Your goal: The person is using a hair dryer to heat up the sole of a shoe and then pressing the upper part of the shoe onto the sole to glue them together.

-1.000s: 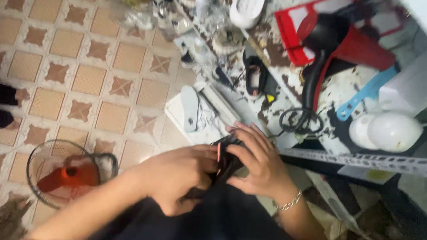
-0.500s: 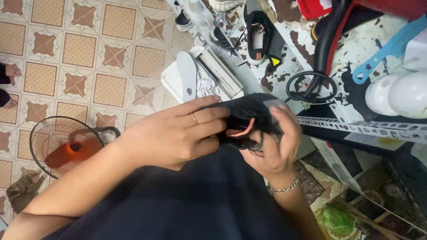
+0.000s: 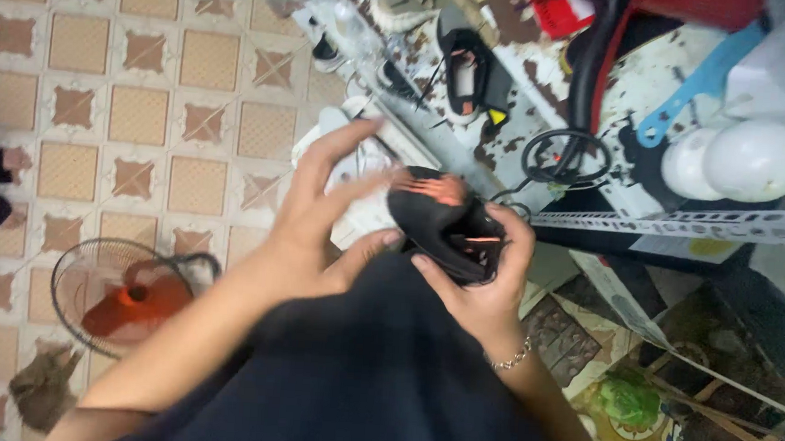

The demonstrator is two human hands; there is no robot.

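Now the black motor housing (image 3: 442, 222), with copper windings showing at its top, sits in the right hand (image 3: 484, 285) alone, near the body and just in front of the workbench (image 3: 637, 77). Half a second ago both hands wrapped it; the left hand (image 3: 320, 221) has opened, fingers spread, only its thumb near the housing. Far left, an orange fan (image 3: 129, 295) lies on the tiled floor (image 3: 81, 111).
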